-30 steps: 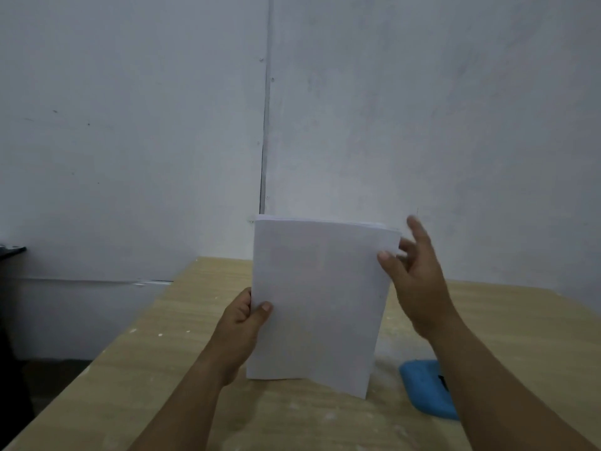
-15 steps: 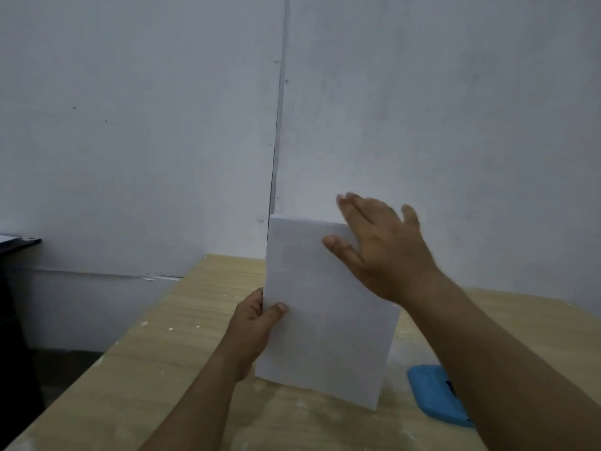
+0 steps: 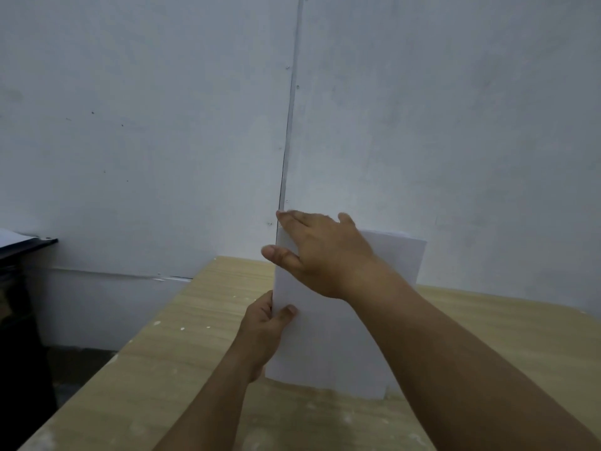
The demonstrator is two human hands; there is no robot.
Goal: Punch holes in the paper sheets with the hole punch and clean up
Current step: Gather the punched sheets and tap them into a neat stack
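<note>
A stack of white paper sheets (image 3: 341,336) stands upright on its bottom edge on the wooden table (image 3: 487,336), near the middle. The left hand (image 3: 265,333) pinches the stack's left edge, thumb on the near face and fingers behind. The right hand (image 3: 320,252) lies flat and spread over the top left corner, palm against the paper, its forearm crossing in front of the sheets. Behind the table is a pale wall (image 3: 455,125) with a vertical seam.

Bare workroom: paint-flecked wooden table (image 3: 201,346) against plain white panel wall (image 3: 162,125).
</note>
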